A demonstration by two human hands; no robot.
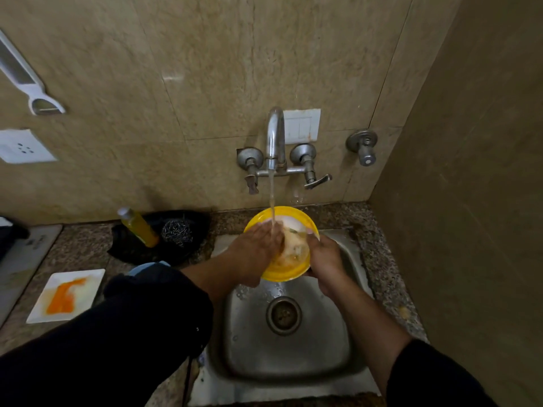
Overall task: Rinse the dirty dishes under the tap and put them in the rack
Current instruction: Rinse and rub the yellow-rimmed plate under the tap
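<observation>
A round yellow plate with a white centre is held tilted over the steel sink, under running water from the wall tap. My right hand grips the plate's right rim. My left hand lies flat across the plate's inner face, fingers in the stream, rubbing at brownish residue. A white square plate smeared with orange sauce lies on the counter to the left. No rack is in view.
A yellow soap bottle and a steel scrubber rest on a black cloth behind the sink's left side. The sink drain is below the plate. A wall stands close on the right. A wall socket is at far left.
</observation>
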